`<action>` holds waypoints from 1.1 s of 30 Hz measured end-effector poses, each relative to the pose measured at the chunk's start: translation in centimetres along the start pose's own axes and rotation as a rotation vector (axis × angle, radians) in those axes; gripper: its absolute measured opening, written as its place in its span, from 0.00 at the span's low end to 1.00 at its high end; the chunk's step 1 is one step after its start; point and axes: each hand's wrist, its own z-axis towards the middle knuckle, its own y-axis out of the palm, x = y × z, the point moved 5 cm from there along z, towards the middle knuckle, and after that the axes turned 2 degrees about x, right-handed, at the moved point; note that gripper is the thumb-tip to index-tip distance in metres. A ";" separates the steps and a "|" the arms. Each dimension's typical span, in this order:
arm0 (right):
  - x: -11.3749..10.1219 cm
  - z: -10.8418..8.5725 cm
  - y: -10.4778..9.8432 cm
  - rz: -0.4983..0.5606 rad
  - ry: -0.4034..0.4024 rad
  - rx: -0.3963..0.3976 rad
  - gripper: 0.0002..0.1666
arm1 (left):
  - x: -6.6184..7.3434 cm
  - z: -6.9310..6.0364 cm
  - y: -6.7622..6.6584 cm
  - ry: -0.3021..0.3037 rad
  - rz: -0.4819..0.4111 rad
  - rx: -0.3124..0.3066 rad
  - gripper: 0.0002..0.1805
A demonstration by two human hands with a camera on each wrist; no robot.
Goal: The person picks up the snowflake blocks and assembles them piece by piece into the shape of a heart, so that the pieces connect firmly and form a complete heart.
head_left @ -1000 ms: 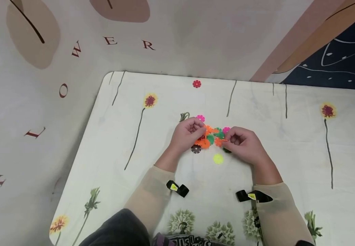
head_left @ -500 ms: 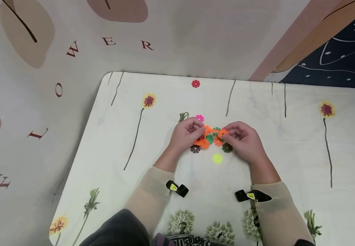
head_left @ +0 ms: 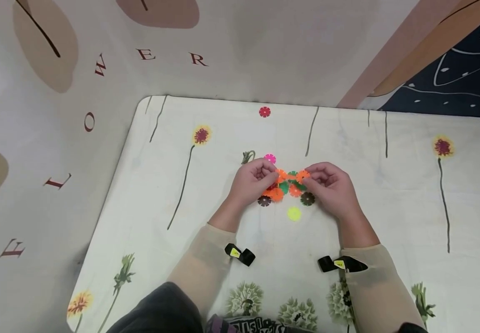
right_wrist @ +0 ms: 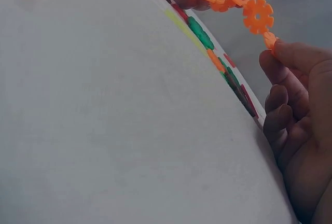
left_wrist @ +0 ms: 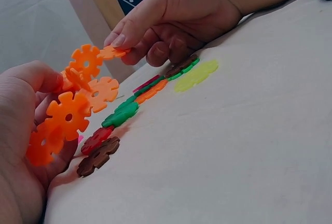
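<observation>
My left hand [head_left: 251, 184] holds a chain of several orange notched flower discs [left_wrist: 68, 116], linked edge to edge at angles. With thumb and index finger, my right hand [head_left: 332, 189] pinches one orange flower disc [left_wrist: 112, 53] at the chain's right end. That disc meets the neighbouring orange disc [right_wrist: 258, 15]; whether their slots are locked together I cannot tell. Below the chain, loose discs lie on the table: a green one [left_wrist: 121, 114], a red one [left_wrist: 97, 140], a brown one [left_wrist: 98, 157] and a yellow one [left_wrist: 197, 76]. My left fingers hide part of the chain.
A pink disc [head_left: 270, 158] lies just beyond my left hand, and a red disc [head_left: 264, 112] near the far edge. Another dark brown disc [head_left: 307, 199] is by my right hand. The white flower-printed tablecloth [head_left: 390, 199] extends around them.
My right hand has moved slightly away from me and turned, bringing its orange disc from almost edge-on to face-up beside the chain. The dark brown disc is now uncovered. My left hand stays put.
</observation>
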 end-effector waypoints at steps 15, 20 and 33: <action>0.1 0.0 0.0 -0.006 -0.016 0.000 0.12 | 0.0 -0.1 0.0 -0.001 -0.007 -0.014 0.03; 0.0 0.0 0.0 -0.002 -0.040 -0.005 0.12 | 0.0 -0.1 0.1 -0.002 0.009 -0.030 0.03; 0.2 0.0 -0.1 -0.032 -0.041 0.002 0.13 | 0.3 -0.3 0.3 -0.007 0.010 -0.081 0.02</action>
